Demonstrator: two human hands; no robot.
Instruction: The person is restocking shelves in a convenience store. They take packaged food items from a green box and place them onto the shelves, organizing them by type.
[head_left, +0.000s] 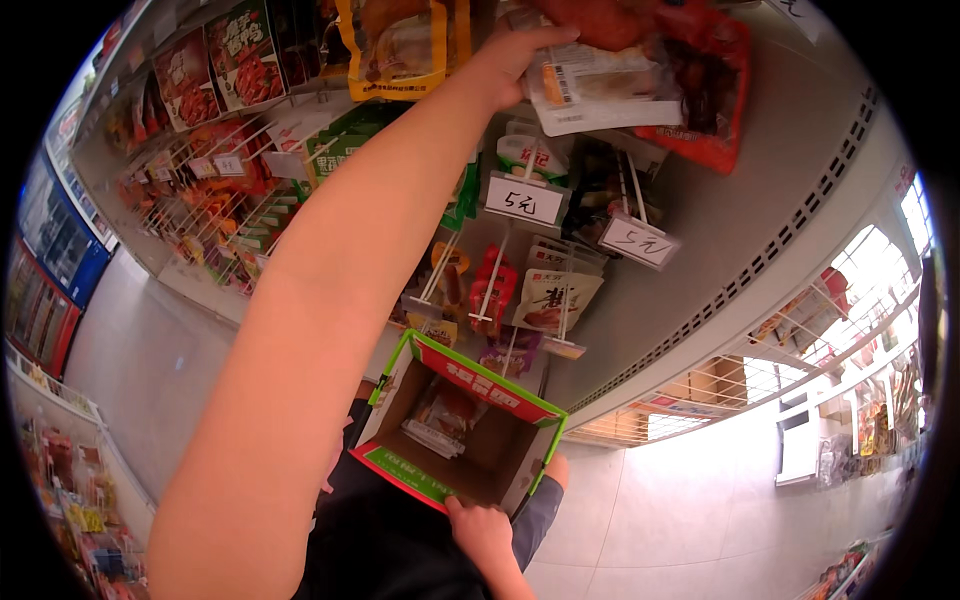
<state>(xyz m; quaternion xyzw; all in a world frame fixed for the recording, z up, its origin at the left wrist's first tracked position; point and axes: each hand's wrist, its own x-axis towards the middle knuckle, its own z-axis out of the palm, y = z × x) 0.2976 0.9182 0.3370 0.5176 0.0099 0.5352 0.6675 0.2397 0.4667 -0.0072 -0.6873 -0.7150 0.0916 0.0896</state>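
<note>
My left hand (514, 64) is raised at the top of the view, its arm crossing the picture from the lower left. Its fingers grip the edge of a clear vacuum-sealed food package (600, 86) with a white label and reddish-brown meat inside. Touching it on the right is a red-edged food package (709, 90) with dark contents. Below, my right hand (484, 529) clasps the near rim of an open cardboard box (514, 457) with green edging and red panels. Inside the box lie clear food packages (446, 416) with white labels.
A pegboard-type display rack carries hanging snack packets (559, 296) on metal hooks. Handwritten price tags (523, 199) stick out at the hook ends. A perforated grey metal rack edge (739, 281) curves along the right. A blue-framed cooler (64, 217) stands at far left, beyond the tiled floor (172, 337).
</note>
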